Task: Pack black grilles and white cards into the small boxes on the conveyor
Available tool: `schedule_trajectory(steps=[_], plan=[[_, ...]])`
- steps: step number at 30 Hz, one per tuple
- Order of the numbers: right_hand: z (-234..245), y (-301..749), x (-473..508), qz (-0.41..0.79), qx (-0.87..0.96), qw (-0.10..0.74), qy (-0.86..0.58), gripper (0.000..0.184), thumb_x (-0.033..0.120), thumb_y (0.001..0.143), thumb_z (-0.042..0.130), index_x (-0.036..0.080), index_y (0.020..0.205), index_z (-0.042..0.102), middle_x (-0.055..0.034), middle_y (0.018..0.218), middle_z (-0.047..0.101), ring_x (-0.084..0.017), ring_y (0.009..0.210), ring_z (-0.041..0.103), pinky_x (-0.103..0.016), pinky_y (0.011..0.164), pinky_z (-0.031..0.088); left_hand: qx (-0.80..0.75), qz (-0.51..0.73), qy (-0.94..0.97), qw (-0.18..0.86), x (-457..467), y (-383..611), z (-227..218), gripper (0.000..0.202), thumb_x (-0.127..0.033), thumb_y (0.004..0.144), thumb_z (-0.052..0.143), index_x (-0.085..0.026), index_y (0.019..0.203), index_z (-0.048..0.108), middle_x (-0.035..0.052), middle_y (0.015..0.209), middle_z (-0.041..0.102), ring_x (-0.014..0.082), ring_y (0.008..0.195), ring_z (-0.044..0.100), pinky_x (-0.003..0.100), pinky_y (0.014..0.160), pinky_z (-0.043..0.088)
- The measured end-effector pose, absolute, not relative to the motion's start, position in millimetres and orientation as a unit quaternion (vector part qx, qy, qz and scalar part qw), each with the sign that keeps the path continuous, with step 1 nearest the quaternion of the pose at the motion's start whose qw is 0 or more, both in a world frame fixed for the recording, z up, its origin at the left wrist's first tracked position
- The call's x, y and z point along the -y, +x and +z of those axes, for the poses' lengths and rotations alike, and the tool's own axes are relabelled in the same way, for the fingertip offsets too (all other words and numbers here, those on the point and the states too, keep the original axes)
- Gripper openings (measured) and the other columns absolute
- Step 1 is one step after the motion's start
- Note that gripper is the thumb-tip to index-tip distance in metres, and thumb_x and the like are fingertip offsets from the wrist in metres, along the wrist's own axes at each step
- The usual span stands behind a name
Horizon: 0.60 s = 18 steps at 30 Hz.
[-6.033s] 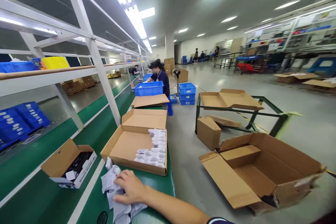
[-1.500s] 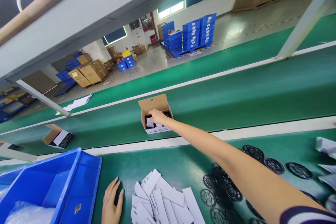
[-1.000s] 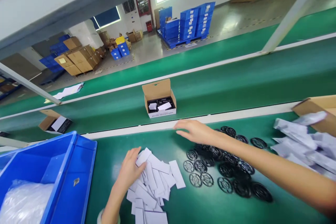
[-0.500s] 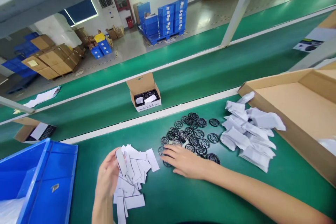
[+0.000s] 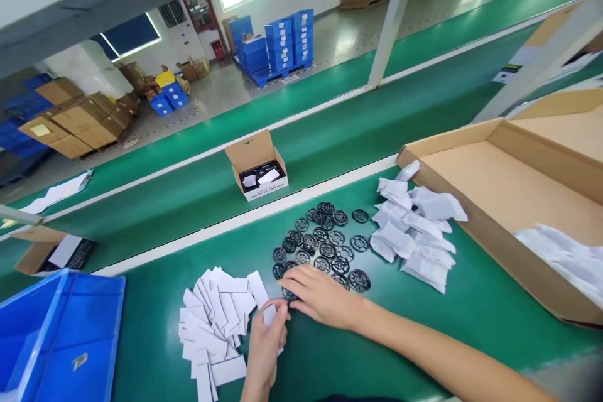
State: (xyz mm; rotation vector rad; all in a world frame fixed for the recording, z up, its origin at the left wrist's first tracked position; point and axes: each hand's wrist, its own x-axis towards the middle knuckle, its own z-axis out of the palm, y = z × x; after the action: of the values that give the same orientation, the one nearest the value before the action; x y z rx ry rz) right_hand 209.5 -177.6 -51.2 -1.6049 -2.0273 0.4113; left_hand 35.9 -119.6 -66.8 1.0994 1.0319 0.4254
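Observation:
In my left hand point(image 5: 268, 342), a small white card point(image 5: 269, 315) is pinched between thumb and fingers. Just right of it, my right hand point(image 5: 323, 296) reaches over the near-left edge of a group of black spoked discs point(image 5: 309, 244). Its fingers and thumb close around one black spoked disc point(image 5: 287, 293), partly covered by the fingers. The two hands nearly touch. To the left of my left hand, a loose heap of white cards point(image 5: 221, 308) lies spread on the green table.
White wrapped packets point(image 5: 414, 226) lie right of the discs, beside a large cardboard tray point(image 5: 494, 239). A blue bin point(image 5: 89, 339) stands at the left. Beyond the white rail, an open box point(image 5: 264, 166) with black parts and white pieces sits on the green belt point(image 5: 330, 144).
My left hand has moved right from the card heap to beside my right hand, carrying a white card. My right hand stays at the discs' near-left edge. The view has shifted.

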Motion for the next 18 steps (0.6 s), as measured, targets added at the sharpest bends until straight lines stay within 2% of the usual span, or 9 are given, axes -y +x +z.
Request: schedule_trajectory(steps=[3,5,8,12,15,18], plan=[[-46.9,203.0,183.6,0.16,0.741,0.266,-0.595,0.043,0.017,0.085,0.069,0.014,0.123,0.05,-0.0109,0.114,0.056,-0.026,0.105,0.05,-0.039,0.09,0.044,-0.453,0.177,0.53,0.694,120.0,46.3,-71.7,0.058,-0.067,0.066,0.07,-0.014,0.084,0.06,-0.0086,0.049,0.032,0.0071,0.045,0.023,0.02,0.042,0.019],[-46.2,199.9,188.0,0.163,0.738,0.265,-0.599,0.045,0.019,0.083,0.072,0.015,0.123,0.05,-0.0106,0.114,0.056,-0.026,0.103,0.051,-0.039,0.089,0.045,-0.447,0.178,0.552,0.681,118.6,51.8,-73.9,0.057,-0.068,0.068,0.068,-0.014,0.082,0.059,-0.0089,0.049,0.03,0.0078,0.045,0.023,0.02,0.042,0.019],[-46.6,208.6,196.3,0.154,0.722,0.291,-0.609,0.045,0.024,0.085,0.071,0.016,0.124,0.05,-0.011,0.115,0.056,-0.026,0.105,0.05,-0.039,0.089,0.046,-0.447,0.175,0.56,0.676,116.2,55.7,-76.9,0.055,-0.068,0.067,0.068,-0.015,0.077,0.058,-0.008,0.05,0.032,0.0075,0.045,0.023,0.02,0.042,0.018],[-46.5,256.8,214.3,0.06,0.66,0.321,-0.677,0.033,0.025,0.093,0.056,0.016,0.124,0.049,-0.0127,0.118,0.055,-0.028,0.113,0.047,-0.045,0.097,0.042,-0.497,0.184,0.503,0.683,114.5,51.5,-82.1,0.061,-0.065,0.055,0.078,-0.015,0.085,0.059,-0.0062,0.052,0.042,0.0066,0.043,0.029,0.018,0.04,0.02],[-49.0,304.7,237.1,-0.034,0.586,0.238,-0.774,0.035,0.022,0.09,0.053,0.013,0.124,0.049,-0.0177,0.12,0.052,-0.034,0.115,0.044,-0.052,0.097,0.041,-0.509,0.198,0.488,0.681,115.1,45.3,-89.9,0.063,-0.064,0.054,0.08,-0.015,0.087,0.06,-0.0042,0.052,0.048,0.0065,0.041,0.032,0.017,0.038,0.021],[-58.8,337.6,261.2,-0.052,0.525,0.126,-0.84,0.043,0.022,0.084,0.055,0.012,0.126,0.048,-0.02,0.116,0.052,-0.037,0.108,0.048,-0.053,0.09,0.045,-0.517,0.21,0.492,0.668,117.2,41.6,-98.3,0.066,-0.067,0.052,0.079,-0.014,0.086,0.06,-0.003,0.05,0.05,0.0054,0.038,0.031,0.016,0.036,0.02]])
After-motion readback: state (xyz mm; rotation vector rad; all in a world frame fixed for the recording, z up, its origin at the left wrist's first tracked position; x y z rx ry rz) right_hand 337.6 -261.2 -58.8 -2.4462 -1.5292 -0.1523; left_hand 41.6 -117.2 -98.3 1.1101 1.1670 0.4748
